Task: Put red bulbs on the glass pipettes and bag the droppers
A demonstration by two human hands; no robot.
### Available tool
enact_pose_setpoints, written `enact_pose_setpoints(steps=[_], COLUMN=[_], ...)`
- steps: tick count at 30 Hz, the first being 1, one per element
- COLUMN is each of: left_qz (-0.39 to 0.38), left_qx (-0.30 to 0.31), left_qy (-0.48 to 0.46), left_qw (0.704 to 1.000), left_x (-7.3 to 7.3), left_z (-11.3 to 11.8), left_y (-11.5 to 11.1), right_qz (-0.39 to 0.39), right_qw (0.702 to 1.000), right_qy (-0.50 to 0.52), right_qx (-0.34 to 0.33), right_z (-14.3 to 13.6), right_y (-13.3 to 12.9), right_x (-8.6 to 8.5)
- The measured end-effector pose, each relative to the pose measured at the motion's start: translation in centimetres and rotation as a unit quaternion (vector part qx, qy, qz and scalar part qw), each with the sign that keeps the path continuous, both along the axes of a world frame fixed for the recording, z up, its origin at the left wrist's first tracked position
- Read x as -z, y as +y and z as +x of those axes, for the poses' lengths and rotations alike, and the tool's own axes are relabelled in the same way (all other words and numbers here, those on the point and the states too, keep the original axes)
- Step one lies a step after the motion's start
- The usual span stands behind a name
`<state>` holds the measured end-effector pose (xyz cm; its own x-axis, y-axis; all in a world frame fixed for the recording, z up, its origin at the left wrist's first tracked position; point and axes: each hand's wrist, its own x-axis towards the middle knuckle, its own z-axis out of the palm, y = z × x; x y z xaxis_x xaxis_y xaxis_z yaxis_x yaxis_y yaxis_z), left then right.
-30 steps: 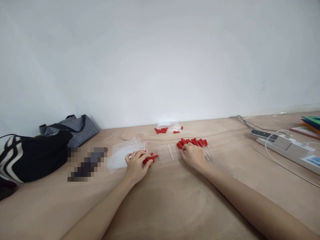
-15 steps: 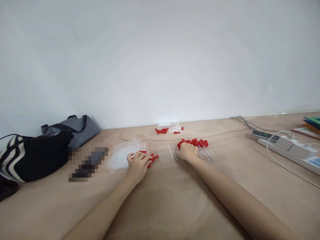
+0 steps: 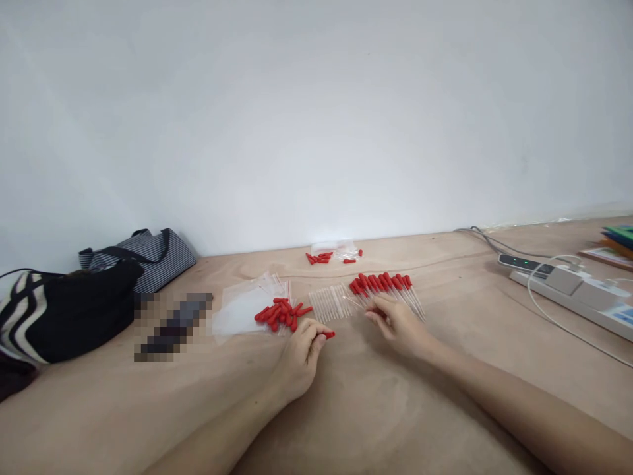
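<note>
Between the thumb and fingers of my left hand point(image 3: 301, 356) is a red rubber dropper bulb point(image 3: 330, 335). My right hand point(image 3: 399, 326) pinches a thin clear glass dropper tube point(image 3: 353, 303), which points left and slightly away from me. Left of it lies a row of bare glass tubes point(image 3: 324, 305) side by side. Beyond my right hand, droppers with red bulbs on them point(image 3: 380, 282) lie in a slanting row, partly hidden by the fingers. A pile of loose red bulbs point(image 3: 277, 313) sits just past my left hand, on clear zip bags point(image 3: 237, 309).
Near the wall are more red bulbs point(image 3: 320, 258) and a clear bag point(image 3: 329, 249) with thin tubes. To the left lie a blurred-out dark item point(image 3: 180, 326), a black cloth point(image 3: 89, 310) and a striped bag point(image 3: 168, 260). A power strip point(image 3: 583, 300) with cables is at right.
My left hand has come off the bulb pile, toward me and right, with a red bulb. My right hand has drawn back from the rows, now with a glass tube showing in its fingers.
</note>
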<state>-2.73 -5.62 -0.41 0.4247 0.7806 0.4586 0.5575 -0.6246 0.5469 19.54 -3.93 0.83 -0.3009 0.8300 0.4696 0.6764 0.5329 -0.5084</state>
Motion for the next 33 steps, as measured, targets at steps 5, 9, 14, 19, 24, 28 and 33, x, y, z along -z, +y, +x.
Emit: enact_pose_setpoints(steps=[5, 9, 14, 19, 24, 28, 33], left_qz=[-0.089, -0.116, -0.133, -0.164, -0.199, -0.198, -0.138], left_qx=[-0.007, -0.009, -0.014, -0.033, -0.025, -0.025, -0.010], left_qy=[-0.005, -0.019, -0.049, -0.059, -0.160, -0.183, -0.119], left_qw=[0.996, 0.993, 0.990, 0.984, 0.966, 0.963, 0.983], left_x=[0.3, 0.4, 0.2, 0.6, 1.4, 1.5, 1.4], left_z=[0.7, 0.6, 0.6, 0.5, 0.4, 0.2, 0.1], left_y=[-0.6, -0.4, -0.3, 0.0, 0.4, 0.2, -0.3], right_qz=[-0.028, -0.043, -0.045, -0.029, -0.009, 0.008, 0.033], right_qw=[0.995, 0.992, 0.990, 0.989, 0.990, 0.989, 0.982], right_qy=[0.038, 0.031, 0.022, -0.003, -0.017, -0.029, -0.068], right_qx=[-0.091, -0.115, -0.131, -0.146, -0.137, -0.144, -0.175], right_z=[0.4, -0.1, -0.3, -0.5, -0.8, -1.0, -0.4], right_y=[-2.4, -2.5, -2.5, -2.7, -2.7, -2.5, -2.1], right_x=[1.3, 1.7, 1.9, 2.2, 2.4, 2.6, 2.2])
